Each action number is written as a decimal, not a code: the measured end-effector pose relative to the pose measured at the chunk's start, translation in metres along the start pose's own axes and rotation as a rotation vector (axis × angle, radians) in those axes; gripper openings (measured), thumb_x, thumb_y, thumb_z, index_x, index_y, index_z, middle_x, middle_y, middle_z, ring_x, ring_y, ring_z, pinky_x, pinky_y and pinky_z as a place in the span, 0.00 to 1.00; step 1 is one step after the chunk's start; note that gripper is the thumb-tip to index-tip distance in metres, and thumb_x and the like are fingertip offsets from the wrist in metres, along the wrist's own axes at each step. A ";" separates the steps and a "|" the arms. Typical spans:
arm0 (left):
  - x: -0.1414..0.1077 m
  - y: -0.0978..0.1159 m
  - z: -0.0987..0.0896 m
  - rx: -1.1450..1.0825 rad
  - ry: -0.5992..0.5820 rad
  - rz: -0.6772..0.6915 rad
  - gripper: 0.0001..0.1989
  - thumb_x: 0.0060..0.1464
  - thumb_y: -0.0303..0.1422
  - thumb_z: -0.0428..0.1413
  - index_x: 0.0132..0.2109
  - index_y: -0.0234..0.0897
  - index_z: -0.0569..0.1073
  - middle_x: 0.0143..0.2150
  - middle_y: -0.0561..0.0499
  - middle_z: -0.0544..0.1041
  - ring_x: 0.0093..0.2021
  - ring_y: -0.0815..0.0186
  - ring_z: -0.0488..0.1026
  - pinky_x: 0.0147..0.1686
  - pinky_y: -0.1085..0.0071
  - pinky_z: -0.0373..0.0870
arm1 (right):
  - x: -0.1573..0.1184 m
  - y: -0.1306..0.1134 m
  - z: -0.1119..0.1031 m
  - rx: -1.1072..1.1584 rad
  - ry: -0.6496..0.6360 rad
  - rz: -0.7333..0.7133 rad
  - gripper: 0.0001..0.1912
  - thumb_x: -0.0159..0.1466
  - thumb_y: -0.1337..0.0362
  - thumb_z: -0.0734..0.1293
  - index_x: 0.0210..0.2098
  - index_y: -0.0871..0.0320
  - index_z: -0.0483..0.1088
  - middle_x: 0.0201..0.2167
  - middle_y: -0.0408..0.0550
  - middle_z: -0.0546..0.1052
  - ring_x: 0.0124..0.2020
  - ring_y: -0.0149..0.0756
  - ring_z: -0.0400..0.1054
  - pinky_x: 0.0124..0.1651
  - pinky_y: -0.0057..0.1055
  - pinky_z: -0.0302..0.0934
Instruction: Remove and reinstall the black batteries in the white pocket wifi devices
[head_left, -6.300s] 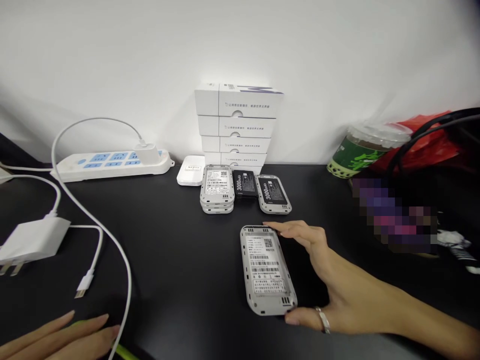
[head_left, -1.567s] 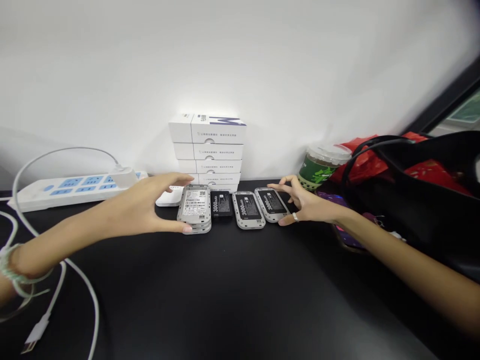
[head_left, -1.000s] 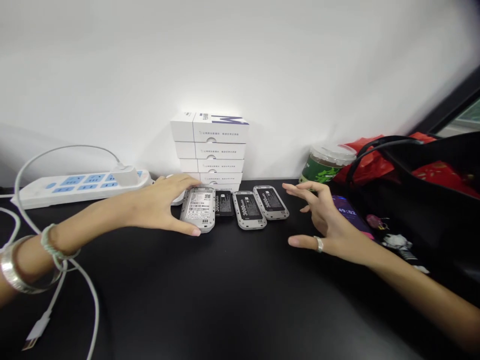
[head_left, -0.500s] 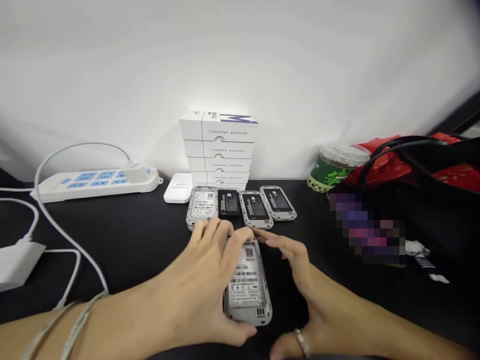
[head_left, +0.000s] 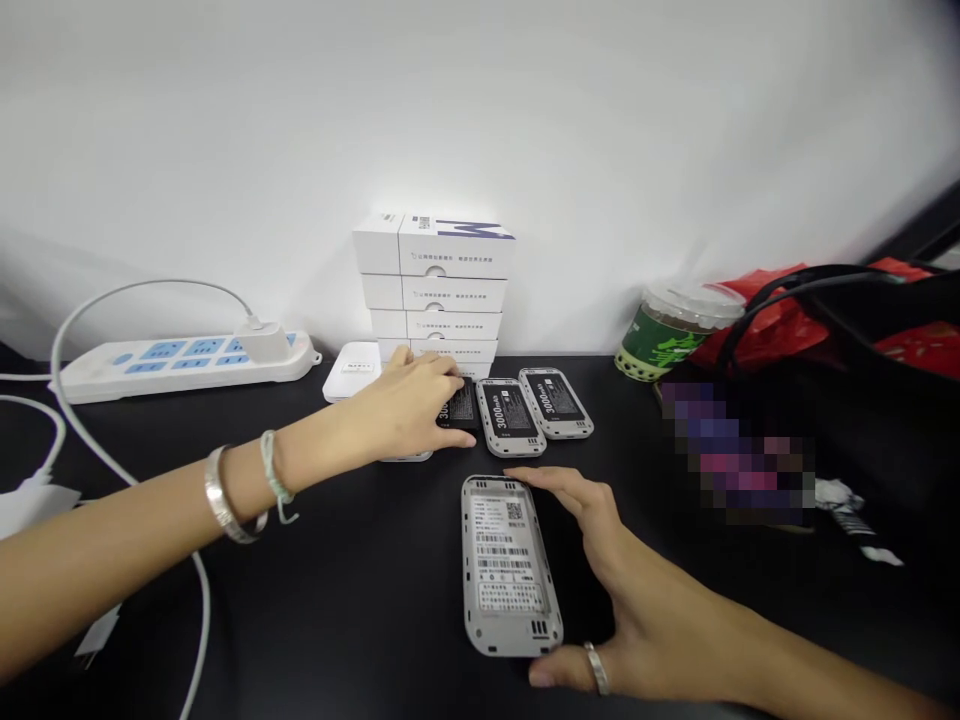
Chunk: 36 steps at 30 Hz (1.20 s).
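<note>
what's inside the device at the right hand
The device's open hollow shows a printed label with barcodes and a square code; anything beneath that label is covered.

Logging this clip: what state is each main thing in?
Nearest grey rectangular plastic shell: open, no battery inside
Two grey shells behind it: black batteries seated
Black rectangular battery: partly hidden by left hand
White plastic power strip: white charger plugged in
White cable plug: lying loose
Stack of white cardboard boxes: closed
Green-labelled plastic cup: lid on
</note>
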<state>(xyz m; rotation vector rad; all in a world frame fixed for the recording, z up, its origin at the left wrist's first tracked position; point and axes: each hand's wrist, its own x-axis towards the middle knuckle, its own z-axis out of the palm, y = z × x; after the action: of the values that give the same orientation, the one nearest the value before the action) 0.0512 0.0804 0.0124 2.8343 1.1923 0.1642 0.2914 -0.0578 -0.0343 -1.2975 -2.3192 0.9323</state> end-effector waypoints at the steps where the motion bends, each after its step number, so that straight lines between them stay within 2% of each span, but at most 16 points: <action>1: 0.003 0.000 0.002 -0.001 -0.016 0.004 0.20 0.56 0.45 0.62 0.49 0.36 0.78 0.59 0.40 0.75 0.60 0.43 0.70 0.62 0.46 0.62 | 0.000 0.000 0.000 0.002 0.000 0.000 0.59 0.52 0.42 0.78 0.69 0.51 0.41 0.65 0.63 0.56 0.67 0.64 0.55 0.66 0.62 0.59; 4: 0.008 -0.003 0.004 -0.020 -0.062 0.002 0.17 0.56 0.43 0.63 0.46 0.36 0.78 0.56 0.41 0.76 0.57 0.45 0.72 0.60 0.48 0.65 | -0.001 0.000 0.000 0.000 0.001 -0.003 0.59 0.52 0.43 0.79 0.69 0.51 0.41 0.65 0.63 0.56 0.68 0.63 0.54 0.66 0.62 0.59; 9: 0.015 -0.007 0.002 -0.079 -0.072 -0.002 0.35 0.48 0.47 0.67 0.59 0.36 0.70 0.55 0.41 0.76 0.57 0.45 0.72 0.58 0.50 0.68 | -0.001 0.003 0.000 0.000 -0.006 -0.009 0.61 0.52 0.44 0.79 0.69 0.49 0.38 0.65 0.61 0.55 0.68 0.63 0.53 0.66 0.63 0.58; 12: 0.009 0.003 -0.004 -0.090 -0.008 -0.030 0.39 0.45 0.45 0.69 0.60 0.33 0.68 0.57 0.38 0.75 0.58 0.44 0.70 0.60 0.49 0.65 | -0.002 0.003 0.000 0.012 -0.007 -0.011 0.61 0.53 0.45 0.79 0.69 0.48 0.36 0.66 0.61 0.54 0.69 0.63 0.52 0.67 0.62 0.58; 16: -0.018 0.036 -0.012 -0.097 0.100 -0.070 0.37 0.49 0.46 0.66 0.61 0.29 0.67 0.57 0.36 0.73 0.59 0.42 0.69 0.63 0.44 0.59 | -0.004 0.003 -0.001 0.010 0.012 -0.017 0.63 0.52 0.45 0.80 0.69 0.46 0.34 0.67 0.60 0.53 0.71 0.63 0.51 0.68 0.58 0.59; 18: -0.032 0.054 -0.011 -0.168 0.066 -0.048 0.34 0.48 0.47 0.66 0.58 0.31 0.71 0.53 0.39 0.75 0.54 0.42 0.71 0.60 0.44 0.63 | -0.004 0.004 0.000 0.007 0.029 -0.026 0.66 0.50 0.44 0.81 0.69 0.46 0.33 0.68 0.60 0.51 0.71 0.62 0.52 0.68 0.54 0.61; 21: -0.046 0.071 -0.003 -0.272 -0.012 -0.014 0.30 0.48 0.44 0.68 0.54 0.33 0.74 0.49 0.42 0.74 0.49 0.46 0.72 0.55 0.46 0.68 | -0.004 0.006 0.004 0.016 0.086 -0.072 0.67 0.49 0.44 0.82 0.70 0.42 0.33 0.69 0.57 0.50 0.72 0.59 0.52 0.69 0.51 0.61; 25: -0.049 0.074 0.008 -0.297 -0.044 0.018 0.32 0.47 0.46 0.72 0.54 0.33 0.74 0.50 0.44 0.73 0.51 0.47 0.70 0.57 0.46 0.67 | -0.004 0.009 0.008 0.035 0.166 -0.131 0.65 0.52 0.47 0.81 0.70 0.41 0.32 0.69 0.55 0.51 0.72 0.56 0.52 0.71 0.50 0.57; 30: -0.051 0.068 0.017 -0.319 0.007 0.069 0.36 0.44 0.53 0.72 0.53 0.33 0.76 0.50 0.45 0.75 0.49 0.50 0.71 0.53 0.51 0.69 | -0.007 0.008 0.006 -0.034 0.150 -0.119 0.63 0.55 0.48 0.80 0.72 0.44 0.32 0.68 0.56 0.51 0.71 0.56 0.53 0.69 0.50 0.60; 33: -0.055 0.069 0.019 -0.306 0.034 0.082 0.34 0.43 0.53 0.72 0.50 0.34 0.77 0.48 0.46 0.77 0.47 0.52 0.71 0.50 0.55 0.69 | -0.007 0.006 0.005 -0.073 0.132 -0.106 0.60 0.56 0.49 0.79 0.71 0.45 0.35 0.67 0.56 0.52 0.71 0.56 0.54 0.67 0.49 0.63; 36: -0.062 0.074 0.019 -0.327 0.057 0.109 0.27 0.51 0.49 0.70 0.50 0.36 0.77 0.44 0.49 0.78 0.46 0.55 0.72 0.50 0.57 0.68 | -0.007 0.006 0.004 -0.070 0.128 -0.092 0.60 0.54 0.48 0.80 0.71 0.46 0.36 0.66 0.58 0.54 0.69 0.57 0.55 0.64 0.49 0.66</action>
<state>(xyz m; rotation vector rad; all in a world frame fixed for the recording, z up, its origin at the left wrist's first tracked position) 0.0625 -0.0158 -0.0038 2.6204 0.9202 0.4084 0.2965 -0.0627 -0.0408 -1.2280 -2.3089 0.7240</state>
